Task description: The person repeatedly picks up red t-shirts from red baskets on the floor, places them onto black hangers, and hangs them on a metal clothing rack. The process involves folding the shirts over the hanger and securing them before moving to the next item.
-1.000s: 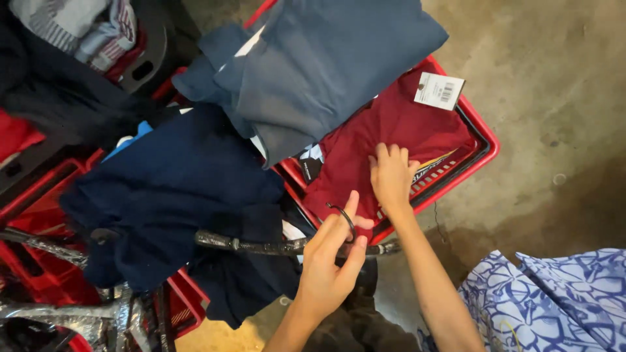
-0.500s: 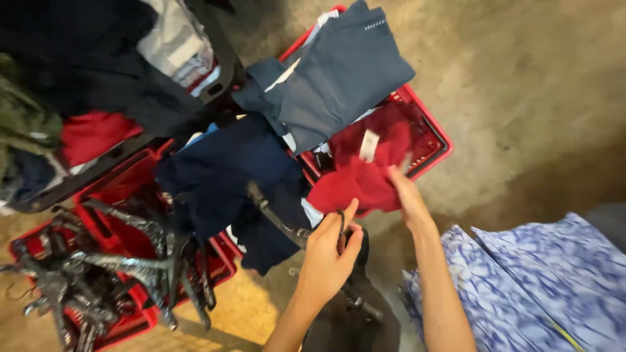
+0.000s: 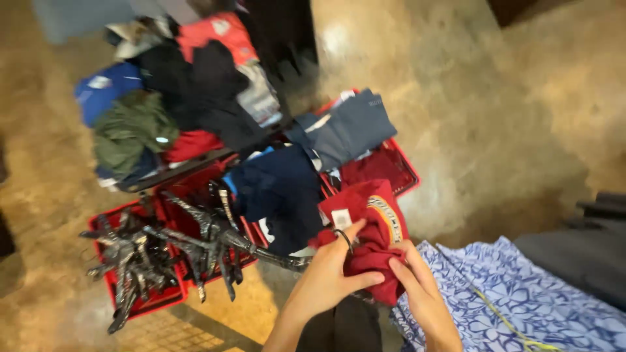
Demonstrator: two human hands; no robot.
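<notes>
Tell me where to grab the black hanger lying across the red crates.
Grip the long black plastic hanger at its bare straight middle bar, coming from above: it lies flat over the red plastic crate, its end near the left hand, and other hangers crowd its left side.

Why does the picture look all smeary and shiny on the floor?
Head view: the whole frame is motion-blurred, so the clothes pile and hangers look smeared; bright glare patches sit on the floor; the hands, left and right, on the red garment are a bit sharper.
</notes>
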